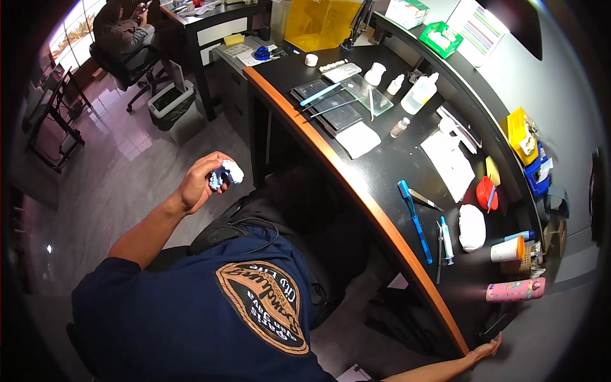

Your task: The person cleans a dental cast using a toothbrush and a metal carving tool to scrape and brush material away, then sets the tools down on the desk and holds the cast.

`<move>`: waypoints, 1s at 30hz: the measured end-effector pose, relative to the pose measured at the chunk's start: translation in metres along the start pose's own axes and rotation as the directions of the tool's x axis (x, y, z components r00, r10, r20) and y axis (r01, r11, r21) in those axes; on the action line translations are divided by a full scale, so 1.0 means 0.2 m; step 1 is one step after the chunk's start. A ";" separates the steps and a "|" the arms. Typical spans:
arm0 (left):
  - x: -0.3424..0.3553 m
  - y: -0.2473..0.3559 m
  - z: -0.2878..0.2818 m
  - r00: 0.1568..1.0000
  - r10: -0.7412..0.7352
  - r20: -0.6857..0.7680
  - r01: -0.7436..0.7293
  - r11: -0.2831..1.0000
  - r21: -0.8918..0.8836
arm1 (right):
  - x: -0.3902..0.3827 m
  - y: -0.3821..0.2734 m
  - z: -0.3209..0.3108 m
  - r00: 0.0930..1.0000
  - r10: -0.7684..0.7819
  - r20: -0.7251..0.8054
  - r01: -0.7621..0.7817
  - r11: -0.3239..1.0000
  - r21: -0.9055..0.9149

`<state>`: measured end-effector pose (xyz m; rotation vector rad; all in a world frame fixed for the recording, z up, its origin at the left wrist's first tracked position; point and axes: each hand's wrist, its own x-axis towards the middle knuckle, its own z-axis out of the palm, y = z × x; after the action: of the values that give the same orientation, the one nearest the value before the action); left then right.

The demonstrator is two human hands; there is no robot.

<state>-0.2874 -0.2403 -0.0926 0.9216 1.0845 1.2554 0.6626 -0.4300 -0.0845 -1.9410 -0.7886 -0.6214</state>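
My left hand (pixel 202 183) is raised over the floor, left of the desk, with its fingers closed around a white and dark-blue dental cast (pixel 227 173). Far off at the lower right, my right hand (pixel 486 349) reaches to the end of the desk. Its fingers look stretched out, close beside a dark flat object (pixel 500 322); whether they touch it is hard to make out. A pink patterned bottle (pixel 515 290) stands just beyond that object.
The curved black desk (pixel 388 184) has a wooden edge. On it lie a blue toothbrush (pixel 415 221), a syringe (pixel 447 240), a white cloth (pixel 358 139), a glass slab (pixel 369 95) and a squeeze bottle (pixel 420 93). A bin (pixel 172 105) and a seated person (pixel 124 32) are behind left.
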 end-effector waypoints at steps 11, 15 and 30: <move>0.01 -0.01 0.00 1.000 -0.014 -0.006 0.014 1.000 0.014 | 0.00 -0.03 0.00 0.999 -0.035 0.011 0.035 0.999 -0.018; 0.01 -0.02 -0.01 1.000 -0.019 -0.018 0.019 1.000 0.020 | 0.00 -0.04 -0.01 0.999 -0.040 0.011 0.040 0.999 -0.017; 0.00 -0.03 0.02 0.998 -0.041 -0.040 0.038 0.998 -0.057 | -0.04 -0.08 -0.04 0.998 -0.064 0.016 0.065 0.997 -0.040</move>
<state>-0.2830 -0.2398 -0.0973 0.8313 1.0891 1.2709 0.6444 -0.4345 -0.0777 -1.9647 -0.8569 -0.6672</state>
